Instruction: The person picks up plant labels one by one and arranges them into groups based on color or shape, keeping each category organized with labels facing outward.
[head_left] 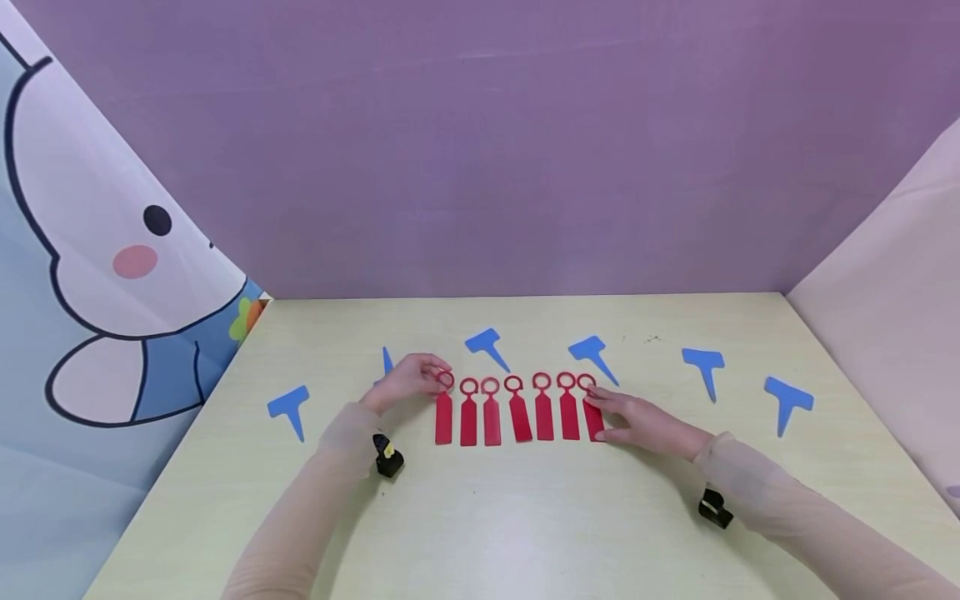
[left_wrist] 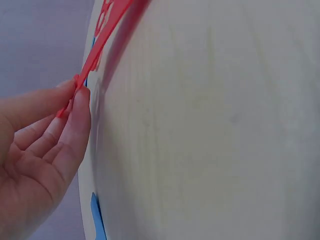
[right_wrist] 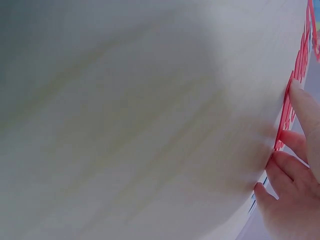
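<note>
A row of several red tags, each a flat strip with a ring at its far end, spans the middle of the table. My left hand (head_left: 407, 380) pinches the leftmost red tag (head_left: 444, 423) by its ring end. In the left wrist view this tag (left_wrist: 104, 42) slants up off the table from between thumb and fingers. At the row's other end, my right hand (head_left: 654, 425) touches the rightmost red tag (head_left: 593, 419), its fingers mostly straight. One finger lies near that tag's ring and the thumb by its lower end. The right wrist view shows the tag (right_wrist: 284, 112) flat on the table.
Blue T-shaped pieces lie around the row: one at the left (head_left: 289, 408), one partly behind my left hand (head_left: 387, 360), two beyond the tags, and two at the right, including the outermost piece (head_left: 789, 398). A purple backdrop (head_left: 480, 167) rises at the table's far edge.
</note>
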